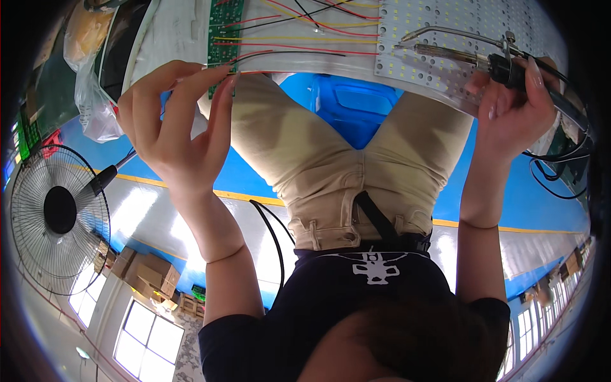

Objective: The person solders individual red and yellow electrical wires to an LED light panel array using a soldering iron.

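My left hand (177,118) is at the front left of the worktable, its thumb and forefinger pinched together over the lower end of a long green circuit board (219,39). A thin red wire (258,72) shows at those fingertips. My right hand (514,118) grips the black handle of a soldering iron (508,71), whose tip points left. A thin curved metal tube (439,29) runs along the iron, its end close to the tip. Below the tip lies a white panel (439,13) with rows of small yellowish chips and round holes. Several red, yellow and black wires (305,43) stretch between board and panel.
Black cables (557,156) hang at the right by the iron. A clear plastic bag (95,105) hangs at the table's left, near a standing fan (60,210). A blue plastic stool or bin (359,102) shows between my legs. Cardboard boxes (149,274) stand farther off.
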The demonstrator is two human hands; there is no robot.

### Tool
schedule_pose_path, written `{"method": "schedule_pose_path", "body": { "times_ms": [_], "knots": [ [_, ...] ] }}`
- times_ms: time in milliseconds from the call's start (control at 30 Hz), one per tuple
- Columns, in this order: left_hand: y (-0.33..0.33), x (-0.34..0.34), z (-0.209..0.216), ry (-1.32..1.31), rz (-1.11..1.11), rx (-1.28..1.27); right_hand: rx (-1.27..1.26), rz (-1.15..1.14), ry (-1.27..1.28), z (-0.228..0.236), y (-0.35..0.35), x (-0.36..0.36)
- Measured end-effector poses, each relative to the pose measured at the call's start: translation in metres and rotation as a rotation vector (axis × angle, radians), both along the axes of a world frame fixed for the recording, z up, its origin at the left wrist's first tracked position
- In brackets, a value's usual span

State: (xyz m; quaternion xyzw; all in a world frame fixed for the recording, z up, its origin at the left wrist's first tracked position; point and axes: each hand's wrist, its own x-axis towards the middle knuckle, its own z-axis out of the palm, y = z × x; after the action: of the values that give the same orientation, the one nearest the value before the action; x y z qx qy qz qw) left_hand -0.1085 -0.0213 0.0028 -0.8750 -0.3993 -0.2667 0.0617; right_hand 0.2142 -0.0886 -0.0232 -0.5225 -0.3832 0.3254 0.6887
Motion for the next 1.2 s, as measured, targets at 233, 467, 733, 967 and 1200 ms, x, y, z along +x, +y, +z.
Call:
{"method": "schedule_pose_path", "body": {
  "times_ms": [233,467,733,967,1200],
  "knots": [
    [-0.001,-0.003,-0.002,0.064,-0.003,-0.026,-0.013,-0.09,0.011,-0.01,-0.005,0.011],
    [-0.007,0.011,0.009,0.246,0.046,-0.031,-0.072,-0.177,-0.291,-0.015,-0.002,0.001],
    [0.001,0.013,0.009,0.206,-0.035,-0.112,-0.095,-0.193,-0.557,-0.014,-0.003,0.004],
    [0.007,0.032,0.003,0.039,-0.293,-0.208,0.0,-0.132,-0.59,-0.018,-0.004,0.011],
    [0.006,0.05,-0.005,-0.083,-0.395,-0.284,0.05,0.015,-0.071,-0.014,-0.005,0.007]
  ]
}}
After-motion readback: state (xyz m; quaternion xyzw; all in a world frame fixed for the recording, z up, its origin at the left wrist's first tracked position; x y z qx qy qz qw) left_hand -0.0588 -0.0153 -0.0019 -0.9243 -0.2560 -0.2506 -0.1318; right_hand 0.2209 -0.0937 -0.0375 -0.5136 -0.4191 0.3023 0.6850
